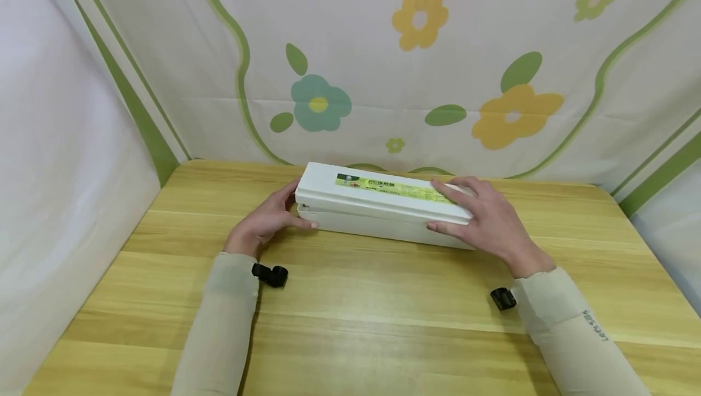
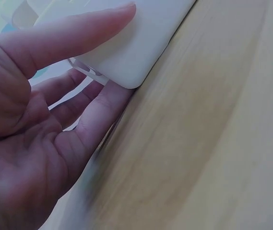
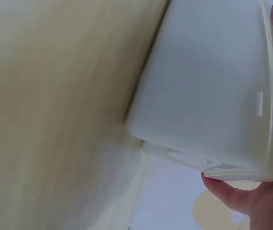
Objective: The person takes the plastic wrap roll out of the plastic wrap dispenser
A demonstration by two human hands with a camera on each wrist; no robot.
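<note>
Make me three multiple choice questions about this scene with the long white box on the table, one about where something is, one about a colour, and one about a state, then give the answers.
1. Where does the white box lie?
A. on the wooden table
B. on the floor
C. in a drawer

2. What colour is the label strip on the box's top?
A. red
B. yellow-green
C. black

3. How is the box's lid?
A. taken off
B. standing wide open
C. down on the box

Answers:
1. A, since the head view shows the box resting on the table near the flowered cloth.
2. B, since the strip along the lid is yellow-green with small print.
3. C, since the lid lies flat, with the left hand at one end and the right hand over the other.
</note>
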